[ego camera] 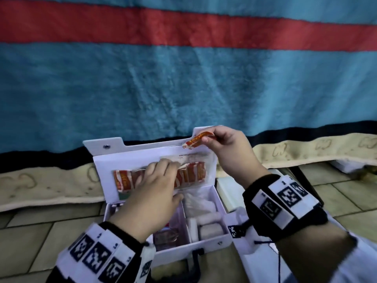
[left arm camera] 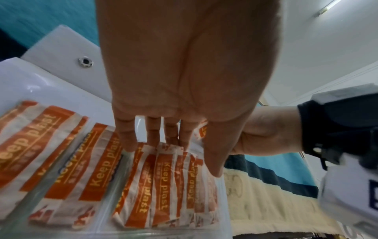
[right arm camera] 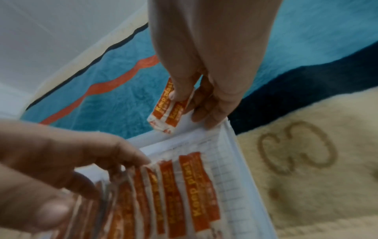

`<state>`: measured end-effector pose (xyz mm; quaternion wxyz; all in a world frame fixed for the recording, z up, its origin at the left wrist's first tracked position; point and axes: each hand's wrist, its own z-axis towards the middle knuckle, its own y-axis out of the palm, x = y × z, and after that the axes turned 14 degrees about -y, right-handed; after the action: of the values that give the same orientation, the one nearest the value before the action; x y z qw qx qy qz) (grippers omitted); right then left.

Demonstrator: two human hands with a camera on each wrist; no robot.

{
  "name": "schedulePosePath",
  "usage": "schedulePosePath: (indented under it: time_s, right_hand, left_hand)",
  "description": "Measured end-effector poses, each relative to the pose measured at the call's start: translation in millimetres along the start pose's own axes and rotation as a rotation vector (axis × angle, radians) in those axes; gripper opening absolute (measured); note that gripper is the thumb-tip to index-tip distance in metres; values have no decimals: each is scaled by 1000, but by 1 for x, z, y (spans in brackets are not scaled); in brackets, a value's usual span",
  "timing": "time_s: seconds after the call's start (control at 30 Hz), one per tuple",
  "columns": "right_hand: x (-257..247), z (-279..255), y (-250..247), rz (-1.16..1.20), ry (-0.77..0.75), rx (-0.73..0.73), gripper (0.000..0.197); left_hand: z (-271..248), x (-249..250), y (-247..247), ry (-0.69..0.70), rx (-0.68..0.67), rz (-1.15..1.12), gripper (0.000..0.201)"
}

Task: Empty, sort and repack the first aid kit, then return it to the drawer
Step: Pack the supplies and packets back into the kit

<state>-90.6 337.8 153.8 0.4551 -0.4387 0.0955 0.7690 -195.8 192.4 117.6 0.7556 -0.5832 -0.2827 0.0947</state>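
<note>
The white first aid kit (ego camera: pixel 204 245) lies open on the floor with its lid (ego camera: pixel 106 160) standing upright. A clear pocket in the lid holds several orange-and-white plaster strips (ego camera: pixel 122 180) (left arm camera: pixel 163 186) (right arm camera: pixel 192 186). My left hand (ego camera: pixel 163 166) (left arm camera: pixel 174 145) (right arm camera: pixel 122 163) rests with straight fingers on the tops of those strips. My right hand (ego camera: pixel 210 137) (right arm camera: pixel 184 97) pinches loose plaster strips (ego camera: pixel 195 140) (right arm camera: pixel 167 111) just above the lid's top right corner. White gauze rolls (ego camera: pixel 208 223) and a clear packet (ego camera: pixel 195 201) fill the kit's right compartment.
A blue blanket with a red stripe (ego camera: pixel 183 78) hangs behind the kit. A beige mat (ego camera: pixel 51 186) lies under its edge on the tiled floor (ego camera: pixel 30 231). A white box (ego camera: pixel 255 262) sits at the kit's right side. The kit's black handle (ego camera: pixel 195 260) points toward me.
</note>
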Motion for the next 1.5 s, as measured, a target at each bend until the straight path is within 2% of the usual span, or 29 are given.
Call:
schedulePosePath:
  time_s: [0.1,0.17,0.27,0.33,0.43,0.6,0.67,0.77,0.83,0.87,0.97,1.0,1.1,1.27,1.3,1.37,1.4,1.47,1.5]
  right_hand:
    - [6,4,-1,-88,46,-77,20]
    - [9,4,-3,-110,49,-77,21]
    - [13,3,-4,-187,3,-63,16]
    - [16,2,-3,-324,-90,-71,14]
    - [24,-1,-2,-483,-283,-181,16]
    - [23,-2,-2,-666,-407,-305,14]
    - [22,-2,-2,-683,-419,-330,12]
    - [17,-2,-2,-839,-363,-484,9]
    - [9,-5,0,-932,-380,-583,8]
    - [5,-6,2,-975,-370,-628,13]
    - [-1,-10,3,-1114,-372,-709,49]
    - [-1,-11,3,-1151,-373,-716,51]
    - [-5,-12,10,-1194,-312,-728,35]
    - [8,-8,17,-1198,-248,-628,16]
    - [9,-7,18,-1222,-246,-612,15]
    - [11,-9,18,-1225,-262,-613,28]
    - [13,-11,17,-1229,-301,-586,28]
    - [8,-11,11,-1189,-311,-550,14]
    - [3,-11,1,-1131,-275,-533,20]
  left_hand:
    - [-1,-2,2,26,5,36,63]
    - [-2,-2,3,27,16,29,65]
    - [-4,-1,5,14,18,21,63]
    - [-6,0,5,11,17,28,62]
    - [-8,1,4,9,11,28,63]
    - [-9,1,3,-2,10,31,64]
    - [-10,1,2,-3,9,27,63]
    - [-10,0,0,-4,3,18,63]
    - [-9,0,0,-7,-1,21,64]
    - [-9,0,0,-9,-2,19,65]
    - [-8,0,-1,-8,-1,15,67]
    - [-8,0,-1,-10,-2,11,68]
    - [-9,1,-2,-14,-9,-17,72]
    - [-10,0,-6,-27,17,-83,76]
    - [-10,0,-6,-23,24,-80,74]
    - [-10,-1,-6,-16,29,-75,71]
    - [-10,0,-7,-14,31,-74,70]
    - [-10,2,-8,-6,40,-66,70]
    - [-10,3,-8,-1,40,-60,70]
